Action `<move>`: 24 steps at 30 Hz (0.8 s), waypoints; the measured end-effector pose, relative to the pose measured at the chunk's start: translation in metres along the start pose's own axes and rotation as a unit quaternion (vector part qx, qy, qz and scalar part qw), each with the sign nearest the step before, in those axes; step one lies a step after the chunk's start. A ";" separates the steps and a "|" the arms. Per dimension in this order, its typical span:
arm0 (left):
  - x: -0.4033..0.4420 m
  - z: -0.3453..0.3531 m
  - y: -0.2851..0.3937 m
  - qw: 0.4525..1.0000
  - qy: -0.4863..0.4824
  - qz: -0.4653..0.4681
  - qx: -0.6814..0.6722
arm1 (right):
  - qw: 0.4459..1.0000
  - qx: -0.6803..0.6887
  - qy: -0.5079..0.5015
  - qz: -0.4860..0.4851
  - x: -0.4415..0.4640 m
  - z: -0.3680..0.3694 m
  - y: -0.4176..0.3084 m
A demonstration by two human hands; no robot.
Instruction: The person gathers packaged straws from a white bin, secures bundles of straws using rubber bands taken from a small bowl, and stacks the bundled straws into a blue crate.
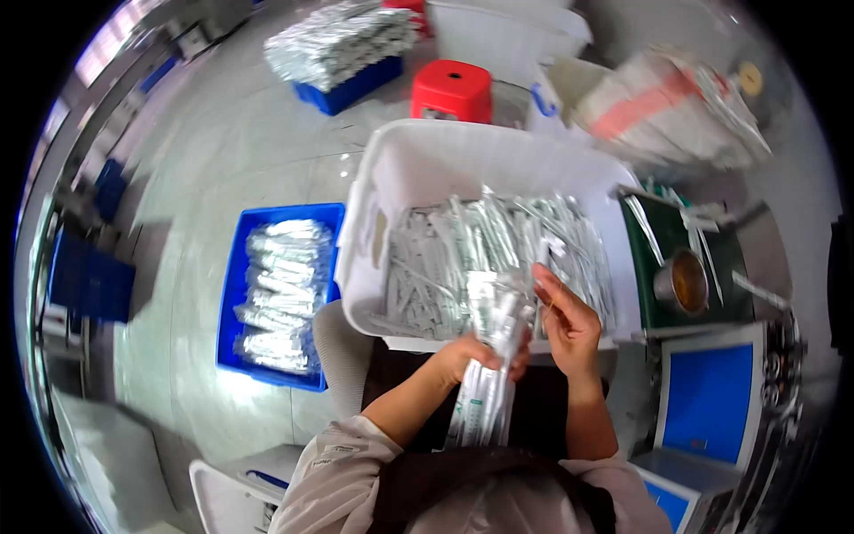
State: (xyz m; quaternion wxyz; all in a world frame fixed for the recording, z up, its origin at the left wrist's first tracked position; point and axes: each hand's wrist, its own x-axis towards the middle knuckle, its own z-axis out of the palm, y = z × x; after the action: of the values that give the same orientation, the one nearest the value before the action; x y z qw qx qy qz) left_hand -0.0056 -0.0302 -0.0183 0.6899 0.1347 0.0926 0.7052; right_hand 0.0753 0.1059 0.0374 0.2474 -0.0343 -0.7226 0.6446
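My left hand [480, 354] grips a bundle of long, slim white-and-silver packets [480, 405], with green print showing on one. Clear plastic film appears to wrap the bundle's upper end. Just right of the bundle, my right hand [571, 322] is raised with its fingers apart, and I see nothing held in it. Both hands are at the near edge of a large white plastic bin [498, 133]. Inside the bin lies a loose heap of similar slim packets [445, 258]. The left fingers' far side is partly hidden by the bundle.
Bundled packets fill a blue crate [229, 294] on the floor at left. Beyond the bin are a red stool [452, 89] and another blue crate [356, 84] piled with packets. A metal cup [683, 283] stands on a green surface [654, 307] at right, near a woven sack [663, 107].
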 end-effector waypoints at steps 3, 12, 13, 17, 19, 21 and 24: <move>0.004 -0.016 -0.012 0.998 0.027 0.029 0.048 | 0.994 -0.004 -0.103 -0.030 0.024 -0.002 -0.003; 0.037 0.009 -0.041 0.993 -0.073 -0.051 0.082 | 0.774 -0.218 -0.592 0.057 0.074 0.001 -0.062; 0.033 0.008 -0.037 0.993 -0.073 -0.038 0.080 | 0.765 -0.220 -0.603 0.057 0.066 0.003 -0.053; 0.016 -0.007 -0.030 0.991 -0.055 0.074 0.100 | 0.953 0.125 0.025 0.275 0.036 0.045 -0.034; 0.002 -0.030 -0.043 0.982 0.025 0.007 0.190 | 0.865 0.392 -0.179 0.255 0.012 0.018 0.029; -0.042 -0.029 -0.057 0.982 -0.018 0.060 0.176 | 0.837 0.456 -0.124 0.276 -0.005 0.043 0.036; -0.085 -0.033 -0.075 0.985 -0.017 0.028 0.169 | 0.844 0.381 -0.107 0.363 -0.032 0.075 0.042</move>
State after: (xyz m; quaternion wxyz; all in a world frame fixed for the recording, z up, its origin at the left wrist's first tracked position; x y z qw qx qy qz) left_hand 0.0557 -0.1108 -0.0781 0.6383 0.2642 0.1952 0.6962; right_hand 0.0616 0.0321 -0.0157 -0.0896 -0.1287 -0.3780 0.9124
